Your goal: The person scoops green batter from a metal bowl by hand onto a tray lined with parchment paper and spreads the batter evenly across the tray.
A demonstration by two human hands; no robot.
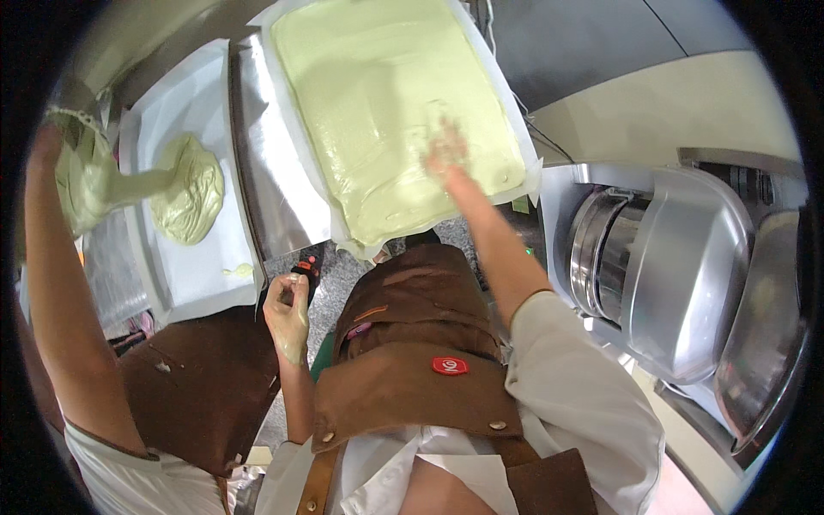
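Observation:
Pale green batter [386, 109] fills a large paper-lined tray [283, 84] on the worktop before me. My right hand [449, 145], blurred, is at the batter's surface towards the tray's near right part; it seems to hold nothing, and its fingers are smeared. My left hand [288, 312] is raised beside my apron, fingers curled in, with batter on its wrist and nothing seen in it. To the left, a co-worker's arm [71, 309] is at a container [80, 122], from which batter [187, 190] flows onto a second paper-lined tray [138, 257].
A steel worktop [277, 154] shows between the two trays. On my right stands a large metal machine [682, 270] with a rounded housing. The co-worker in a brown apron [193, 380] is close by on my left. Cables [547, 138] run behind the large tray.

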